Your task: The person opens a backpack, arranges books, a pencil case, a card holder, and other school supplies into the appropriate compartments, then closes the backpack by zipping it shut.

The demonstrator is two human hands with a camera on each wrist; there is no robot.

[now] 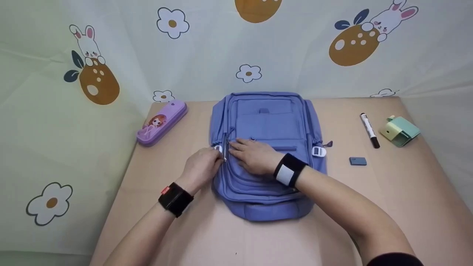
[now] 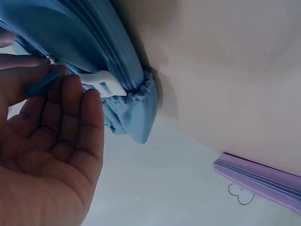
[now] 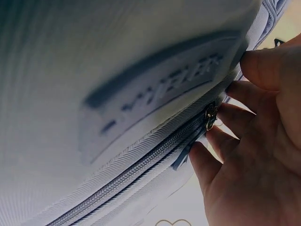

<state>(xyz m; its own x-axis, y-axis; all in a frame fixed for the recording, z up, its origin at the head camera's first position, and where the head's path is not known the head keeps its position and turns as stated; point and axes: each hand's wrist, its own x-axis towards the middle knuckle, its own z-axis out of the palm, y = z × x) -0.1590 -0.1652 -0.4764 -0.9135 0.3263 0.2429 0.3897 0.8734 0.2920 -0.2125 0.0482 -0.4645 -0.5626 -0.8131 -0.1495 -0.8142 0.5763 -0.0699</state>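
Left hand: thumb and finger pinch a small blue pull tab [image 2: 43,85] at the bag's left side; that's the left hand [image 1: 201,166], with a white buckle [image 2: 104,84] just beside it.
Right hand: the right hand [image 1: 257,157] holds nothing I can see; its fingers are spread and rest on the bag's front, just right of the other hand.
Bag edges: the left side runs right by the pinching fingers; the far end reaches the table's back edge by the patterned cloth [image 1: 288,59].
Bag: the blue bag [image 1: 264,125] lies flat, under the right hand and to the right of the left one.
Tabletop: the table [image 1: 184,240] gives room on both sides of the bag and toward the person.
Left edge: a purple pencil case [image 1: 172,114] lies slantwise there.
Right side: a small grey-blue block [image 1: 357,161], a marker [image 1: 369,130], then a green-and-yellow box [image 1: 405,130] nearest the edge.
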